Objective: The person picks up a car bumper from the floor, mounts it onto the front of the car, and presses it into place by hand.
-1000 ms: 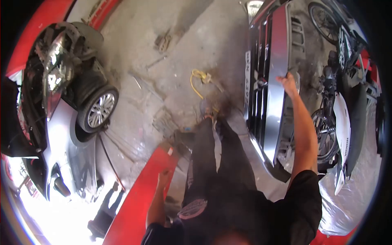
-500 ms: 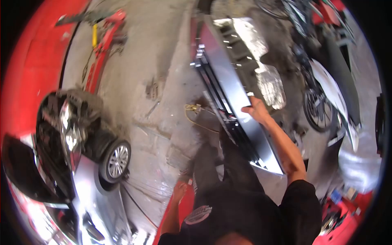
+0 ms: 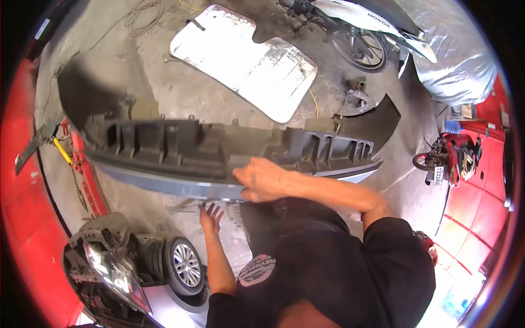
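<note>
A car bumper point(image 3: 213, 145) spans the middle of the head view, its ribbed black inner side facing up and its silver-blue outer skin along the near edge. My right hand point(image 3: 262, 179) is closed over that near edge, around the bumper's middle. Below the same edge, my left hand point(image 3: 210, 217) is raised with its fingers spread. It is close to the bumper but holds nothing; whether a fingertip touches it I cannot tell. The bumper's underside is hidden.
A silver sunshade point(image 3: 246, 63) lies on the floor beyond the bumper. A white motorcycle point(image 3: 377, 24) stands at the upper right, a red motorcycle point(image 3: 454, 156) at the right. At lower left is a car's wheel point(image 3: 187, 265) with exposed front parts. A red lift arm point(image 3: 87, 175) stands left.
The bumper has swung from a steep slant to lying crosswise before me, its inner side now upward. My right hand still grips it. My left hand has risen from my side toward its near edge.
</note>
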The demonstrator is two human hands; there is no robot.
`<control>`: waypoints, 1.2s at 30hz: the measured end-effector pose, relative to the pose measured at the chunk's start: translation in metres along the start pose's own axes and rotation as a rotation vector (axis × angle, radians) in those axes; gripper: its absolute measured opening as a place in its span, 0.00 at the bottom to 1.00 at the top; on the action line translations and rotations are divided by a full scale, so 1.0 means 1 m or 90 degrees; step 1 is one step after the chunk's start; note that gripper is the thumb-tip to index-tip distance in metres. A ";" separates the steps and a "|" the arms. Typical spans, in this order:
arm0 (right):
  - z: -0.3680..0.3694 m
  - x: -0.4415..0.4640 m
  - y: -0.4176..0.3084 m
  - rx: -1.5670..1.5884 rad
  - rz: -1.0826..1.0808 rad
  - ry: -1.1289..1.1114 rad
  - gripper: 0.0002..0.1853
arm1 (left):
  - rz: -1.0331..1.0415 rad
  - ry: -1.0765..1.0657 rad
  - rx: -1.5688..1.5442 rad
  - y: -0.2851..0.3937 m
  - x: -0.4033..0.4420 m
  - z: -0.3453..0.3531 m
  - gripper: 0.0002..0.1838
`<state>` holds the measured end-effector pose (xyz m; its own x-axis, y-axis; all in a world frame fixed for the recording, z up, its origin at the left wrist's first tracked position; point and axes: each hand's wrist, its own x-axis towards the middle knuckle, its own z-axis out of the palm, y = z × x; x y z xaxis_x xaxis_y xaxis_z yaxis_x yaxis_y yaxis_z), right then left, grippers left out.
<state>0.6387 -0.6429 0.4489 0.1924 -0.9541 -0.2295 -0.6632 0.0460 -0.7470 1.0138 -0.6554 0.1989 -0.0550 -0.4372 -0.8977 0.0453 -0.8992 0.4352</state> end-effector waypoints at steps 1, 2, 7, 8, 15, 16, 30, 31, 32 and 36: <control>0.005 -0.001 -0.009 -0.009 -0.023 -0.002 0.18 | -0.009 0.020 -0.044 0.011 -0.003 0.000 0.42; 0.005 -0.005 -0.017 -0.006 -0.028 -0.010 0.18 | -0.019 0.044 -0.091 0.018 -0.008 -0.005 0.41; 0.008 -0.019 -0.060 -0.011 -0.114 -0.102 0.20 | 0.089 -0.196 -0.258 -0.034 0.040 -0.089 0.37; 0.006 -0.019 -0.069 -0.013 -0.124 -0.125 0.20 | 0.143 -0.168 -0.217 -0.036 0.032 -0.082 0.36; -0.002 -0.008 -0.108 -0.104 -0.176 -0.217 0.21 | 0.392 -0.066 -0.097 -0.076 -0.004 -0.051 0.29; -0.005 0.000 -0.112 -0.105 -0.212 -0.219 0.21 | 0.461 -0.055 -0.064 -0.086 -0.004 -0.059 0.28; -0.042 0.032 -0.143 -0.195 -0.310 -0.298 0.22 | 0.305 -0.024 -0.004 -0.042 -0.051 0.003 0.26; -0.051 0.034 -0.144 -0.204 -0.311 -0.299 0.21 | 0.305 -0.019 -0.008 -0.042 -0.050 0.014 0.26; -0.060 0.036 -0.142 -0.220 -0.307 -0.297 0.21 | 0.308 -0.014 -0.013 -0.041 -0.049 0.021 0.26; -0.076 0.042 -0.118 -0.214 -0.344 -0.289 0.20 | 0.309 0.005 -0.028 -0.046 -0.051 0.045 0.26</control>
<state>0.6703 -0.7110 0.5742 0.7801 -0.6008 -0.1747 -0.5627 -0.5516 -0.6157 0.9694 -0.5925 0.2279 -0.0093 -0.8055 -0.5925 0.1057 -0.5900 0.8005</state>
